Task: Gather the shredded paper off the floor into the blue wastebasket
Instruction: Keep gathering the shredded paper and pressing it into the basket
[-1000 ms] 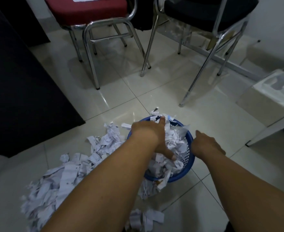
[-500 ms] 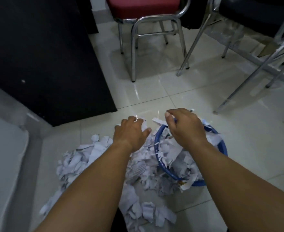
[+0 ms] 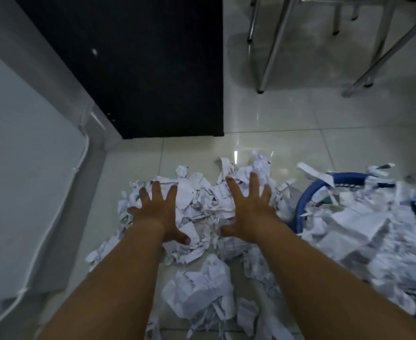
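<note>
A heap of white shredded paper (image 3: 202,204) lies on the pale tiled floor in the lower middle of the view. My left hand (image 3: 159,212) rests flat on its left part, fingers spread, holding nothing. My right hand (image 3: 248,209) lies flat on the heap's right part, fingers also spread. To the right stands the blue wastebasket (image 3: 305,200), heaped with shreds that spill over its rim. More shreds (image 3: 202,293) lie between my forearms near the bottom edge.
A black cabinet (image 3: 140,69) stands just behind the heap. A grey wall with a white cable (image 3: 62,207) runs along the left. Chrome chair legs (image 3: 270,57) stand at the upper right on the glossy tiles.
My view has swung left and down. Both hands have left the wastebasket and moved onto the floor heap, fingers spreading flat.
</note>
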